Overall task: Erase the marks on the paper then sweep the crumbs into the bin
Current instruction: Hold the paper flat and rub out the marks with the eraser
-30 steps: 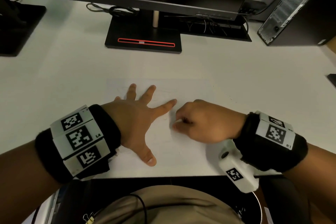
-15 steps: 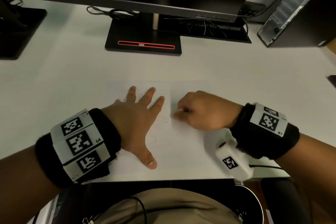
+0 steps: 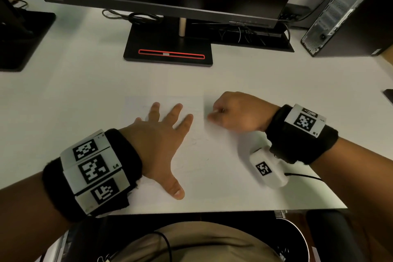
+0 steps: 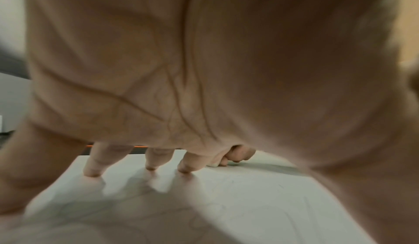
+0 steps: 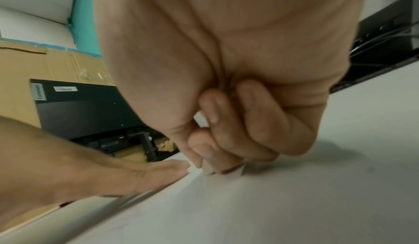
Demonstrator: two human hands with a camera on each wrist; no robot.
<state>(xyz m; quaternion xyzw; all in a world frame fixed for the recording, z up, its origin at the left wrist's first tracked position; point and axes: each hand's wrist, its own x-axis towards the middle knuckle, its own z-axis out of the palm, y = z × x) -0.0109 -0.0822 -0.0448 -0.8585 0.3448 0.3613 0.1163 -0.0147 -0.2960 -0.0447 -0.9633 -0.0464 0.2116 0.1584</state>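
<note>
The left hand (image 3: pixel 157 140) was laid flat on the white sheet of paper (image 3: pixel 212 176), fingers (image 4: pixel 93 165) spread and straight, thumb stretched toward the near edge of the white tabletop (image 3: pixel 85 91). The right hand (image 3: pixel 238 112) was curled into a fist just beside the left forefinger, its grip pinched around a small pale eraser (image 5: pixel 207 170) that was pressed to the paper. Only a sliver of the eraser was seen below the fingertips in the right wrist view; from the head view it was hardly made out, the hand being blurred. Faint pencil marks (image 3: pixel 197 140) were seen on the sheet between the two hands; how many could not be counted. No crumbs could be told apart from the paper. One round dark bin (image 3: pixel 297 240) was partly seen below the tabletop's near edge, cut off by the frame. Two wrists were banded in black with white coded tags. One black monitor stand (image 3: pixel 170 51) was seen at the far side.
</note>
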